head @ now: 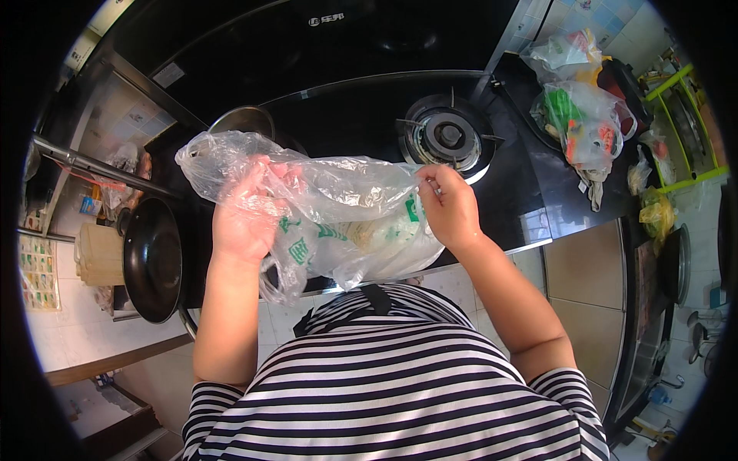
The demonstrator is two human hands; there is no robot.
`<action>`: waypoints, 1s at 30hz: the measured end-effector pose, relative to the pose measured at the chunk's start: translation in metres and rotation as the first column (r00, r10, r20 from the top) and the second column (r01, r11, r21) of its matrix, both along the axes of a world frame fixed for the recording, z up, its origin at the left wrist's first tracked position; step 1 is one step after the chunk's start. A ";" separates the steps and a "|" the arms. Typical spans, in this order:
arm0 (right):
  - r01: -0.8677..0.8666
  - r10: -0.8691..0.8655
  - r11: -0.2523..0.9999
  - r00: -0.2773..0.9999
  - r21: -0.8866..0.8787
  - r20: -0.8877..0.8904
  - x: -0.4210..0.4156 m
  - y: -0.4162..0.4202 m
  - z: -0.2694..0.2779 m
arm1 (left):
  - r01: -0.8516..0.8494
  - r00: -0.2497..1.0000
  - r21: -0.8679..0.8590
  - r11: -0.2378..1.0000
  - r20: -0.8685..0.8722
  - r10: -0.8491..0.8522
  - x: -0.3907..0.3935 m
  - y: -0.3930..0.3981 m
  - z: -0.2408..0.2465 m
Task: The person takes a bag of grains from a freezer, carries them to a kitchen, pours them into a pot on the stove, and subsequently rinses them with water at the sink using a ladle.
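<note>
A clear plastic bag (357, 196) with green print stretches between my two hands above the front of the black cooktop. My left hand (248, 213) is partly inside or behind the crumpled film at its left end, palm up with the fingers curled; whether they grip the film is hard to tell. My right hand (450, 204) pinches the bag's upper right edge between thumb and fingers. Something pale shows through the lower part of the bag, but the film blurs it.
A gas burner (450, 135) lies beyond my right hand. Behind the bag stands a round metal pan or lid (242, 120). Filled plastic bags (588, 124) sit on the right counter beside a green rack (686, 127). At left are a black wok (153, 259) and a yellowish plastic container (99, 253).
</note>
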State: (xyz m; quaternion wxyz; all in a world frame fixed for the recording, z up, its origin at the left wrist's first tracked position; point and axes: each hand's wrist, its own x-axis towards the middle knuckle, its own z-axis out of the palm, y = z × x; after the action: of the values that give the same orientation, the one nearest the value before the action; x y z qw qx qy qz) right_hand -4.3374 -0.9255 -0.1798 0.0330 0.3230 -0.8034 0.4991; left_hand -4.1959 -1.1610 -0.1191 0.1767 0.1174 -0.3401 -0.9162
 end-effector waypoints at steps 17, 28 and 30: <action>-0.059 0.060 0.998 0.968 -0.014 0.244 -0.028 0.037 0.006 | 0.433 0.898 -0.802 0.412 0.346 -0.272 -0.030 0.065 -0.049; -0.435 0.451 0.861 0.892 0.265 -0.002 0.044 -0.038 0.014 | 0.576 0.756 -0.732 -0.363 0.646 -0.104 -0.032 0.089 -0.070; -0.191 0.535 0.391 0.843 0.900 -0.053 0.021 -0.018 0.014 | 0.800 0.545 -0.468 -0.375 0.828 0.129 -0.036 0.082 -0.067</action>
State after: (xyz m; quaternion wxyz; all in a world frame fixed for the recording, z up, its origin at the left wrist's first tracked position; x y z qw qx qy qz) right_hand -4.3163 -0.9433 -0.1660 -0.1104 0.5439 -0.8306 -0.0461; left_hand -4.2314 -1.0793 -0.1865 -0.2670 0.0852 -0.9391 -0.1990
